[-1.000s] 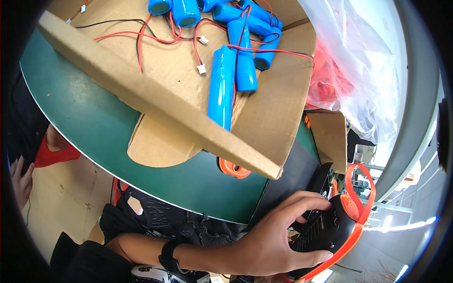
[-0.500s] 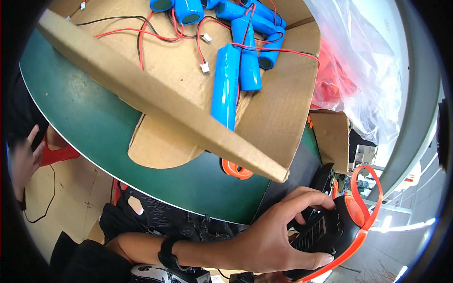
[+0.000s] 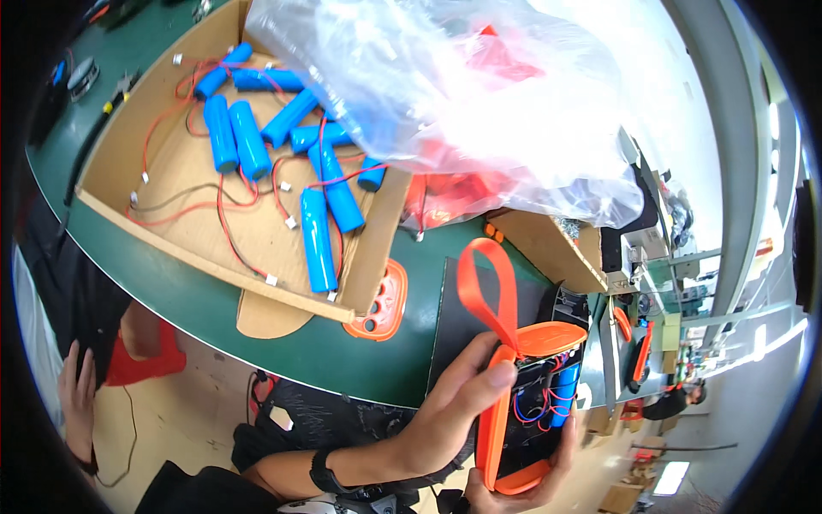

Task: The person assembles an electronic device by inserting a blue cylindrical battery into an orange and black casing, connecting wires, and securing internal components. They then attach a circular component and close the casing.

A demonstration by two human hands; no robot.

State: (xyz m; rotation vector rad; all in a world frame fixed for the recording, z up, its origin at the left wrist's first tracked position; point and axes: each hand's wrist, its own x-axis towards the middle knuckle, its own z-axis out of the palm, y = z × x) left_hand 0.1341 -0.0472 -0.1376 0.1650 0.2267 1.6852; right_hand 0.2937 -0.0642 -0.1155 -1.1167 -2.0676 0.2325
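An opened black-and-orange device housing (image 3: 492, 428) with an orange strap loop (image 3: 467, 287) is held up at the lower right. Inside it show a blue cylindrical battery (image 3: 564, 392) and red, blue and black wires. My left hand (image 3: 454, 407), a black band on its wrist, pinches the housing's left orange edge near the strap's base. Around the lower right side wrap the fingers of my right hand (image 3: 561, 458); the rest of that hand is partly hidden behind the housing. An orange end piece (image 3: 552, 339) sits at its top.
A cardboard box (image 3: 171, 240) of several blue wired batteries (image 3: 317, 240) stands on the green table (image 3: 171, 278). An orange part (image 3: 390, 300) lies beside it. Clear plastic bags (image 3: 531, 111) cover the back. A black mat (image 3: 454, 308) lies nearer. Another person's hand (image 3: 77, 390) shows at left.
The housing has turned from its outer grille side to its open, wired inside. My left hand has moved left along it, and my right fingers now show. The view has shifted, showing more of the box.
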